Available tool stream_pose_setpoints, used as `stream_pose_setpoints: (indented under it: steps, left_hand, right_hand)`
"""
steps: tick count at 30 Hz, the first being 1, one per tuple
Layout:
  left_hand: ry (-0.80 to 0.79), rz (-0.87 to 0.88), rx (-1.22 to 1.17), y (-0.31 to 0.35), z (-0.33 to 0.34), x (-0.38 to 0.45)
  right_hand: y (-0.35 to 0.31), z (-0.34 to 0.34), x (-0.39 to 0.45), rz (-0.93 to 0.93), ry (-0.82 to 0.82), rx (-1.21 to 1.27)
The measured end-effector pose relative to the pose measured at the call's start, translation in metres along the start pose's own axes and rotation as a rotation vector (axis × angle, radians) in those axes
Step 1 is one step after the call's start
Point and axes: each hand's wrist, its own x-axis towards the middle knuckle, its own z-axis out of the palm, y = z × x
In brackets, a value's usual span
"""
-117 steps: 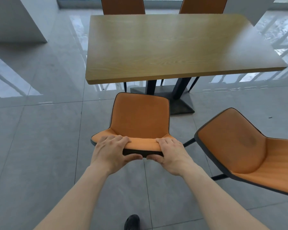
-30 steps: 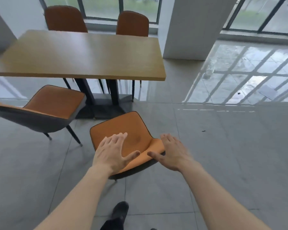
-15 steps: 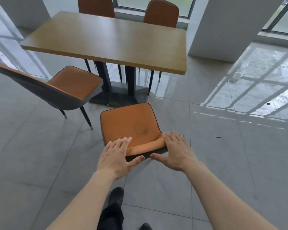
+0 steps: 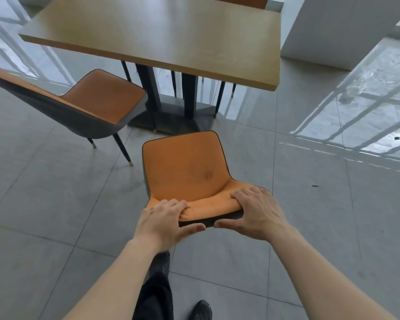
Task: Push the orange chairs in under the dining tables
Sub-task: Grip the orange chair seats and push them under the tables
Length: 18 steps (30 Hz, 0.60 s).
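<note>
An orange chair (image 4: 185, 167) stands in front of me, its seat facing the wooden dining table (image 4: 162, 33) and well short of the table's near edge. My left hand (image 4: 165, 221) grips the left end of its backrest top, fingers over the front and thumb behind. My right hand (image 4: 255, 212) grips the right end the same way. A second orange chair (image 4: 102, 95) with a grey back stands to the left, turned at an angle, its seat partly under the table.
The table rests on a dark pedestal base (image 4: 169, 112). Another orange chair (image 4: 240, 0) shows at the table's far side. A white pillar (image 4: 337, 28) rises at the right. The floor is glossy grey tile; my black shoe (image 4: 202, 310) is below.
Both hands, open and hovering half a second ago, have closed on the backrest of the right-hand chair. Earlier they held the other chair, which now stands to the left.
</note>
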Motion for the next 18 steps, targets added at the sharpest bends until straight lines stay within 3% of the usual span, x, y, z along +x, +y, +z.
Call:
stream_pose_setpoints:
  steps: [18]
  left_hand:
    - [-0.05, 0.125, 0.034, -0.064, -0.07, 0.131]
  right_hand:
    - [-0.013, -0.027, 0.108, 0.173, 0.129, 0.03]
